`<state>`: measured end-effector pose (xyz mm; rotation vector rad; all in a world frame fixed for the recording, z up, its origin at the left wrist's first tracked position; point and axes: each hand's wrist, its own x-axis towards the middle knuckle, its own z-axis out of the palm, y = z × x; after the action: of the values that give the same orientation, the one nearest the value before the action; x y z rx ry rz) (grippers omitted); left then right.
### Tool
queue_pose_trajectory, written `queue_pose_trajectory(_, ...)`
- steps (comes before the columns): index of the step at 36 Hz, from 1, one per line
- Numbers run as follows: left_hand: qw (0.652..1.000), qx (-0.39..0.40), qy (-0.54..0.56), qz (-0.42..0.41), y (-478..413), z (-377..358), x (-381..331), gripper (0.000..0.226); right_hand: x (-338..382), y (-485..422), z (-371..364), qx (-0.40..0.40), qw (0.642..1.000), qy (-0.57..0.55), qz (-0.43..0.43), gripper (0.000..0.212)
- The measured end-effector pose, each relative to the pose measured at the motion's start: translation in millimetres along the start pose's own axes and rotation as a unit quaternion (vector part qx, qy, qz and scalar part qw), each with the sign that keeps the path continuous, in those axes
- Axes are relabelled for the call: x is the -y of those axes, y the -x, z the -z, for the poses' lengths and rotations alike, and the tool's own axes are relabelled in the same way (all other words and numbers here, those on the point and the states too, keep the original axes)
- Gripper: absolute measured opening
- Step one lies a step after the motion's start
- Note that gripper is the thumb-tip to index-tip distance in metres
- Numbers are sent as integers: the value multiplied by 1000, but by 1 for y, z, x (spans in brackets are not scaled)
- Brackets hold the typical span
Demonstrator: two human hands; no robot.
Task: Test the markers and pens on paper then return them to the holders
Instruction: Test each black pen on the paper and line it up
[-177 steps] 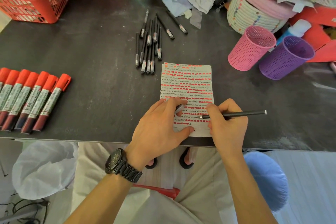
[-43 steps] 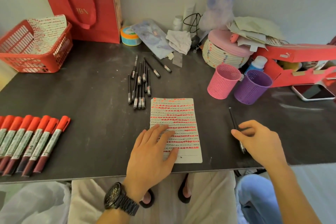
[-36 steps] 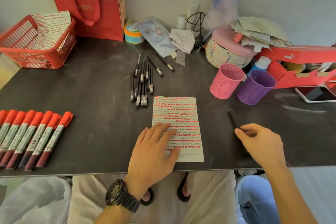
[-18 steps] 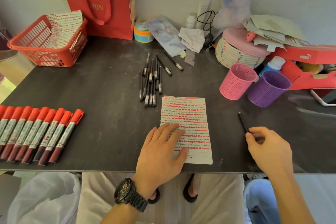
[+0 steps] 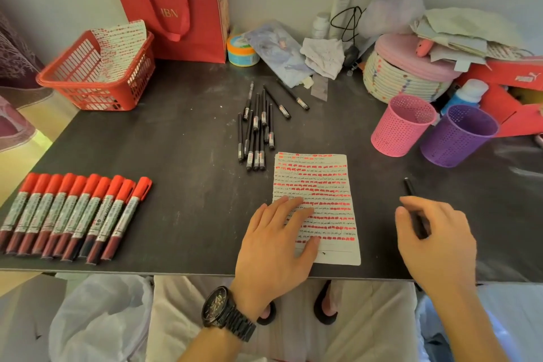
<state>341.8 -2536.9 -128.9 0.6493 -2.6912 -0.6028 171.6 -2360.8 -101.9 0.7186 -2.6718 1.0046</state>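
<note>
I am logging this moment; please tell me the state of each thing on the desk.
Left hand: flat, pressing on the paper.
Right hand: over a single pen, grip unclear.
Paper: flat, almost full of marks.
Red markers: capped, lying in a row.
Black pens: lying in a bunch.
Pink holder: upright, no pens inside.
Purple holder: upright, no pens inside.
</note>
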Motion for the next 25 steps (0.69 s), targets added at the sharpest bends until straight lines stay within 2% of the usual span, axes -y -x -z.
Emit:
queue_pose_trajectory(7, 1000, -4, 3, -3, -1, 0, -1, 50, 21, 7, -41, 133, 988, -5, 75, 35)
queue_pose_trajectory(10, 1000, -14, 5, -3, -2, -2, -1, 49, 20, 9, -50, 119, 985, 54, 112, 36)
queue_pose_trajectory(14, 999, -28, 43, -7, -6, 2, 2, 43, 14, 9, -51, 113, 986, 50, 115, 44)
queue_pose_trajectory(18, 987, -55, 135, 60, -25, 20, 20, 33, 13, 10, -51, 111, 987, 46, 107, 38)
queue_pose_trajectory(20, 985, -100, 105, 96, -45, 35, 36, 26, 15, 10, -49, 117, 987, 45, 104, 47)
queue_pose_trajectory(22, 977, -131, 84, 147, -69, 50, 52, 23, 16, 9, -47, 123, 987, 44, 98, 47)
queue_pose_trajectory(25, 967, -109, 62, 221, -103, 67, 74, 19, 17, 8, -46, 125, 988, 47, 77, 37)
